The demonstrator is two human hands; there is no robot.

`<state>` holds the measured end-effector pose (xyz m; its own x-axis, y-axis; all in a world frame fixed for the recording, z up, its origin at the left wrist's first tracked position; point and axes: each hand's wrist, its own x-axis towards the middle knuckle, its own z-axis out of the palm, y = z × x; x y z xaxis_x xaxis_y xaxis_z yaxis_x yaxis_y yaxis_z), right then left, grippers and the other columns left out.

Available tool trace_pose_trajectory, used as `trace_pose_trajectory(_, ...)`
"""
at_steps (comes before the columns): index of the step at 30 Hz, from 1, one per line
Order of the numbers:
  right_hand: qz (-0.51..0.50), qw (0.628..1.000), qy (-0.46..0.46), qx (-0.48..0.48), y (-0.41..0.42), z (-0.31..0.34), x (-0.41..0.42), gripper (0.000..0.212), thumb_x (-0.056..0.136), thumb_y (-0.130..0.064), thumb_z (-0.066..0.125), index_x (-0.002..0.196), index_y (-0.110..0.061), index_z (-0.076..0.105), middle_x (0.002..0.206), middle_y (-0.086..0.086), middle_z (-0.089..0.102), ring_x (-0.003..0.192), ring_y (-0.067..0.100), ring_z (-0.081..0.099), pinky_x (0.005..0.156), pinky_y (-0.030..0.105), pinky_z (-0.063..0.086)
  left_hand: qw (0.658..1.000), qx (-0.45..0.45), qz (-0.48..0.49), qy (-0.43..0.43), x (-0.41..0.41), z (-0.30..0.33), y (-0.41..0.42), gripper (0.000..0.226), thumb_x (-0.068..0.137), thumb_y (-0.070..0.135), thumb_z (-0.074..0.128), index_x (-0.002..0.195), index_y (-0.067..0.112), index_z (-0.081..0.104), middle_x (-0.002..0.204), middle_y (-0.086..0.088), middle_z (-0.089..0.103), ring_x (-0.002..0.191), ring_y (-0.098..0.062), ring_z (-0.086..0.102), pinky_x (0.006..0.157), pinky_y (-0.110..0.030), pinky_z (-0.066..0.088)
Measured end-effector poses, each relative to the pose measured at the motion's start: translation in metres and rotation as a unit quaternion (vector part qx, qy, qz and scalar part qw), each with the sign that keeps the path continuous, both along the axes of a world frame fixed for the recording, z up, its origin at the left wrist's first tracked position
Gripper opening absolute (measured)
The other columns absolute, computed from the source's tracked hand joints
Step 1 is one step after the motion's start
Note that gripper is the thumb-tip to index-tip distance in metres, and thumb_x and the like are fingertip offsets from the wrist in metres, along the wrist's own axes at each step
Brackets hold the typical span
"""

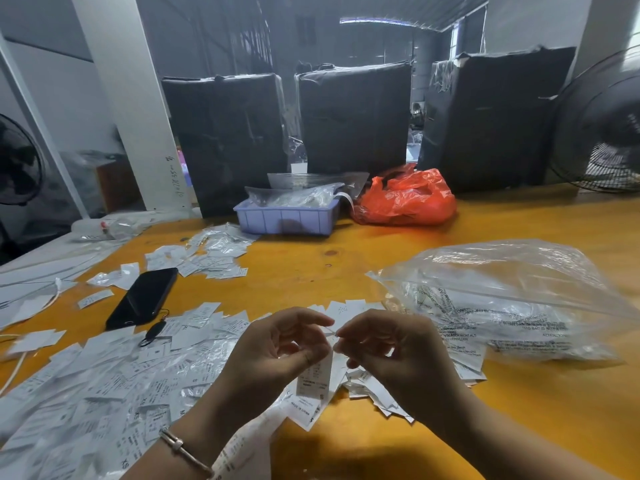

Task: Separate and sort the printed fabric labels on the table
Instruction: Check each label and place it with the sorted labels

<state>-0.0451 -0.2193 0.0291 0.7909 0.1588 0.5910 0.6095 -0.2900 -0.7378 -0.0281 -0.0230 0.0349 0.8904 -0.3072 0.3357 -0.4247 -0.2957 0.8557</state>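
the left hand (277, 344) and right hand (391, 344) are meeting above the near middle of the orange table (346, 258), each pinching the top edge of a small bundle of printed labels (313, 375) between thumb and fingertips while the strips are hanging down below. a wide heap of loose labels (104, 382) is lying to the near left, with a smaller pile (374, 389) just under the right hand. these labels are looking thin, limp and very light, probably clinging to one another, so peeling them apart is likely calling for a fine pinch at a corner, not a full grip. a crumpled clear bag (502, 296) is lying to the right.
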Motion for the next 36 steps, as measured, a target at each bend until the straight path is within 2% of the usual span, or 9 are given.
trace_pose_trajectory(5, -0.120, 0.985, 0.007, -0.122, -0.016, 0.005, 0.008, 0.003, 0.082, -0.021, 0.072, 0.081, -0.019, 0.073, 0.067, -0.009, 0.067, 0.060, 0.005, 0.062, 0.057, 0.031, 0.054, 0.997, -0.006, 0.081, -0.019, 0.003, 0.002, 0.008, 0.023, 0.079, 0.020, 0.062, 0.096, 0.033, 0.070, 0.081, 0.002, 0.069, 0.077, -0.014, 0.064, 0.067, -0.030, 0.056)
trace_pose_trajectory(10, -0.293, 0.913, 0.087, -0.271, -0.050, 0.008, 0.030, 0.012, 0.089, -0.026, 0.060, 0.079, -0.026, 0.064, 0.068, -0.013, 0.060, 0.062, 0.007, 0.055, 0.058, 0.027, 0.048, 0.974, 0.063, 0.214, -0.047, 0.015, -0.005, 0.023, 0.025, 0.086, 0.004, 0.058, 0.088, 0.028, 0.066, 0.055, -0.002, 0.056, 0.043, -0.005, 0.042, 0.041, -0.021, 0.035)
trace_pose_trajectory(17, -0.442, 0.797, 0.158, -0.380, -0.096, 0.005, 0.051, 0.033, 0.084, -0.014, 0.052, 0.117, -0.018, 0.053, 0.119, 0.004, 0.054, 0.109, 0.024, 0.047, 0.088, 0.034, 0.040, 0.905, 0.281, 0.319, 0.013, 0.018, -0.006, 0.031, 0.012, 0.079, 0.021, 0.061, 0.078, 0.032, 0.060, 0.069, 0.011, 0.060, 0.065, -0.007, 0.056, 0.052, -0.023, 0.035)
trace_pose_trajectory(20, -0.435, 0.768, 0.201, -0.425, -0.102, 0.003, 0.055, 0.010, 0.086, -0.022, 0.054, 0.096, -0.020, 0.055, 0.108, 0.003, 0.059, 0.101, 0.024, 0.052, 0.077, 0.031, 0.038, 0.895, 0.297, 0.332, 0.011, 0.017, -0.006, 0.032, 0.016, 0.077, 0.017, 0.061, 0.079, 0.033, 0.060, 0.077, 0.015, 0.061, 0.073, -0.007, 0.056, 0.056, -0.025, 0.041)
trace_pose_trajectory(23, -0.435, 0.766, 0.193, -0.432, -0.105, -0.005, 0.058, 0.012, 0.089, -0.019, 0.053, 0.078, -0.015, 0.054, 0.088, 0.004, 0.061, 0.083, 0.025, 0.057, 0.071, 0.029, 0.040, 0.891, 0.313, 0.328, -0.011, 0.017, -0.007, 0.032, 0.024, 0.076, 0.012, 0.062, 0.083, 0.035, 0.061, 0.093, 0.016, 0.057, 0.099, -0.012, 0.050, 0.074, -0.033, 0.046)
trace_pose_trajectory(26, -0.454, 0.796, 0.171, -0.362, -0.111, -0.011, 0.062, 0.015, 0.087, -0.008, 0.051, 0.077, -0.011, 0.062, 0.083, 0.006, 0.062, 0.075, 0.024, 0.057, 0.064, 0.027, 0.047, 0.893, 0.313, 0.322, -0.013, 0.017, -0.007, 0.030, 0.027, 0.076, 0.012, 0.060, 0.088, 0.037, 0.059, 0.106, 0.017, 0.048, 0.115, -0.011, 0.038, 0.085, -0.036, 0.039)
trace_pose_trajectory(29, -0.461, 0.809, 0.160, -0.327, -0.112, -0.011, 0.063, 0.019, 0.084, -0.007, 0.053, 0.071, -0.014, 0.065, 0.080, 0.005, 0.064, 0.072, 0.021, 0.055, 0.061, 0.027, 0.045, 0.911, 0.284, 0.299, -0.022, 0.018, -0.010, 0.027, 0.026, 0.080, 0.013, 0.059, 0.090, 0.037, 0.060, 0.108, 0.016, 0.051, 0.113, -0.008, 0.037, 0.084, -0.033, 0.037)
trace_pose_trajectory(32, -0.480, 0.798, 0.114, -0.347, -0.112, -0.011, 0.063, 0.019, 0.086, -0.015, 0.055, 0.075, -0.015, 0.070, 0.088, 0.006, 0.065, 0.085, 0.026, 0.054, 0.072, 0.032, 0.047, 0.935, 0.240, 0.259, -0.016, 0.018, -0.012, 0.022, 0.027, 0.082, 0.011, 0.058, 0.086, 0.038, 0.060, 0.106, 0.017, 0.054, 0.113, -0.008, 0.041, 0.084, -0.030, 0.034)
trace_pose_trajectory(36, -0.483, 0.845, 0.054, -0.223, -0.103, -0.006, 0.060, 0.015, 0.084, -0.012, 0.061, 0.072, -0.011, 0.070, 0.084, 0.008, 0.064, 0.084, 0.028, 0.055, 0.070, 0.034, 0.043, 0.952, 0.202, 0.230, -0.029, 0.015, -0.011, 0.018, 0.029, 0.081, 0.007, 0.058, 0.083, 0.036, 0.062, 0.103, 0.021, 0.055, 0.110, -0.008, 0.047, 0.085, -0.030, 0.036)
